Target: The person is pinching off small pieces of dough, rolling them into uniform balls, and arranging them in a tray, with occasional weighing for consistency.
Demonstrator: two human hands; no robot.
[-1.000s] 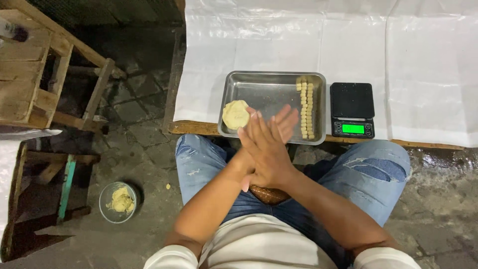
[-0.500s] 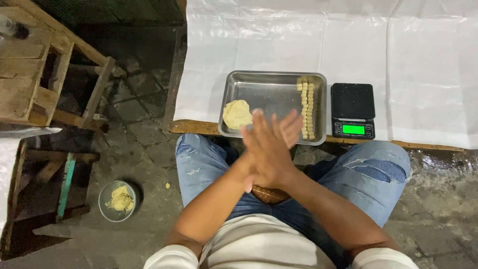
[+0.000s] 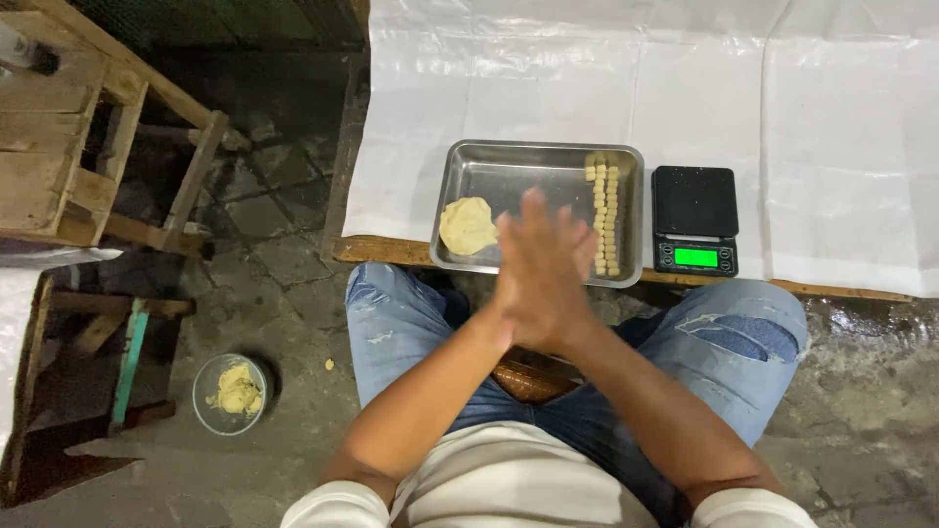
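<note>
Two hands meet palm to palm over the lap, the left hand [image 3: 528, 279] flat against the right hand [image 3: 562, 293], fingers straight; whether anything lies between them I cannot tell; just beyond, at twelve o'clock, sits a metal tray [image 3: 509, 168] holding a dough lump [image 3: 467, 225] and rows of small dough pieces [image 3: 606, 210]; a black scale [image 3: 694, 200] stands at two o'clock.

Black digital scale [image 3: 695, 217] w/ green display, just right of steel tray. White plastic sheet [image 3: 548, 88] over bench. Wooden frame [image 3: 88, 147] at left. Small bowl [image 3: 231, 393] w/ dough scraps on stone floor [image 3: 284, 313].
</note>
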